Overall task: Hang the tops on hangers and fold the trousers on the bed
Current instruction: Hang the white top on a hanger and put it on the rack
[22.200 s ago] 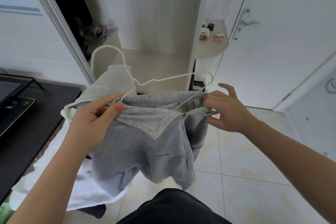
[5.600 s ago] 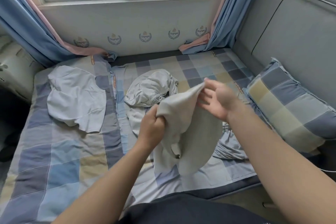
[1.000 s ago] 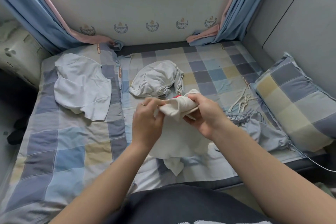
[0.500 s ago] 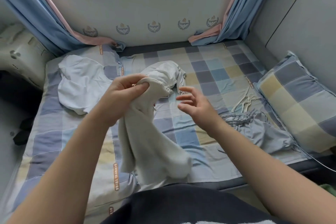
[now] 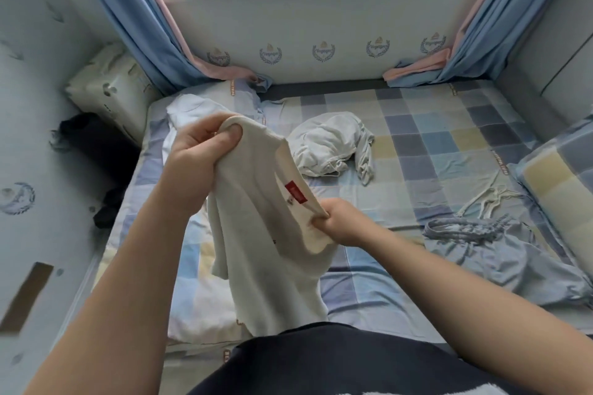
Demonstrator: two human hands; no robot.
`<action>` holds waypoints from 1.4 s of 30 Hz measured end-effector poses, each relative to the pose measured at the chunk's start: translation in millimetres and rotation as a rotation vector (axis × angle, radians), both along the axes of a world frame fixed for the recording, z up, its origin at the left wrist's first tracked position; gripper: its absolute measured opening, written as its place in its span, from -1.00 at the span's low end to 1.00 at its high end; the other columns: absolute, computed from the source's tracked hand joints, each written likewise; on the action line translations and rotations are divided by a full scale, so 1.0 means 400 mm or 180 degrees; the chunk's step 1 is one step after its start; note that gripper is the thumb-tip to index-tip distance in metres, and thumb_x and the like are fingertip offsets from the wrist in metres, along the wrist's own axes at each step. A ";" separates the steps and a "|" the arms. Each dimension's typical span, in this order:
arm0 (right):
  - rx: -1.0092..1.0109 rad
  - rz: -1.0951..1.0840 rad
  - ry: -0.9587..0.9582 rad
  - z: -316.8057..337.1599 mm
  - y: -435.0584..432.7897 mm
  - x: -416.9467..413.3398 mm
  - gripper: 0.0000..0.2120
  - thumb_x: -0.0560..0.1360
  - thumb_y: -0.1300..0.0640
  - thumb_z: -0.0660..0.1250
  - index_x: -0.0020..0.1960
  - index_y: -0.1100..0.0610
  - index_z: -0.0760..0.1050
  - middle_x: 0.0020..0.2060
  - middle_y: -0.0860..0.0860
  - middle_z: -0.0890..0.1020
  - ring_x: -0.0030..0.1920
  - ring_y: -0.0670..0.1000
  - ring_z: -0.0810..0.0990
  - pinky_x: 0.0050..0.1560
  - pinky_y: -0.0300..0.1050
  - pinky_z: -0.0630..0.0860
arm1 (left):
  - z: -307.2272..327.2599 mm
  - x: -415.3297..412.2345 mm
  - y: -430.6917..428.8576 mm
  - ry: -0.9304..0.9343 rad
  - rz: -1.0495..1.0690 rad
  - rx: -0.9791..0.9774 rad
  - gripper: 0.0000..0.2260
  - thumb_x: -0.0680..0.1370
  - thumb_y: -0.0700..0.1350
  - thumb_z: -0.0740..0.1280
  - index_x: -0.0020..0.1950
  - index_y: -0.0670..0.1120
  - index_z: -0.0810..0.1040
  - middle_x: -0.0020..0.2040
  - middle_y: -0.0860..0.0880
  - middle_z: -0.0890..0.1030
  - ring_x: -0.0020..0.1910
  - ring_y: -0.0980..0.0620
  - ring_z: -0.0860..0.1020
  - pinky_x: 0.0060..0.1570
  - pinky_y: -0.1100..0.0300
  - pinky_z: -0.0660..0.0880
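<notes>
Laundry on a checked bed (image 5: pixel 433 144): a cream top (image 5: pixel 266 244) is held up by its neckline.

The left hand (image 5: pixel 199 154) is clenched on one end of the neckline, thumb pressed over the cloth, and sits the higher of the two. The right hand (image 5: pixel 340 221) pinches the other end lower down, just beside a red label (image 5: pixel 296 192) sewn inside the collar. The rest of the top hangs loose between the arms, above the near edge of the bed. Behind it a crumpled white garment (image 5: pixel 327 144) lies mid-bed, and another white piece (image 5: pixel 189 109) is partly hidden by the left hand. Blue-grey trousers (image 5: pixel 500 253) with a drawstring waist lie rumpled to the right, near a checked pillow (image 5: pixel 558 183). Blue curtains (image 5: pixel 141 26) frame the window wall.
</notes>
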State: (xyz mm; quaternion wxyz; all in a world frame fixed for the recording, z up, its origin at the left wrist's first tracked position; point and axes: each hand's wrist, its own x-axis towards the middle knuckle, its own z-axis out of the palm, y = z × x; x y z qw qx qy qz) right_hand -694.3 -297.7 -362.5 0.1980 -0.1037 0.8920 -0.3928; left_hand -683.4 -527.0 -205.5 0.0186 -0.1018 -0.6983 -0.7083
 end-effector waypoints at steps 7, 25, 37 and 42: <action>-0.0221 -0.0781 0.0388 0.050 0.058 -0.015 -0.75 0.46 0.38 0.22 -0.27 0.12 0.55 -0.34 0.03 0.60 -0.27 -0.01 0.50 -0.21 -0.08 0.40 | -0.131 -0.064 -0.102 -0.0507 0.0597 -0.1071 -0.74 0.53 -0.06 0.23 -0.05 -0.28 0.49 -0.19 -0.07 0.44 -0.19 -0.01 0.37 -0.22 0.13 0.32; -0.0910 -0.2802 0.0543 0.292 -0.044 0.277 -0.86 0.56 0.27 0.31 -0.15 0.26 0.58 -0.36 0.03 0.55 -0.34 -0.10 0.46 -0.31 -0.22 0.40 | -0.473 -0.052 0.049 -0.0286 -0.0884 -0.3097 -0.81 0.48 -0.22 0.26 -0.21 0.08 0.49 -0.13 -0.04 0.61 -0.06 -0.17 0.57 -0.17 0.01 0.48; -0.1152 -0.4964 0.0726 0.234 -0.151 0.630 -0.92 0.32 0.16 0.37 -0.20 0.13 0.57 -0.33 0.02 0.59 -0.22 -0.03 0.54 -0.11 -0.11 0.43 | -0.437 -0.020 -0.024 0.0301 -0.2660 -0.1894 -0.85 0.45 -0.13 0.15 -0.32 -0.10 0.34 -0.42 0.09 0.34 -0.42 0.15 0.29 -0.37 0.17 0.19; -0.1272 -0.5697 0.1181 0.311 -0.180 0.855 -0.93 0.33 0.16 0.42 -0.19 0.06 0.60 -0.25 0.08 0.60 -0.11 0.08 0.54 0.01 -0.01 0.38 | -0.274 0.102 0.141 0.0832 -0.3373 -0.1402 -0.86 0.41 -0.15 0.16 -0.33 -0.13 0.28 -0.41 0.06 0.30 -0.43 0.18 0.28 -0.41 0.25 0.19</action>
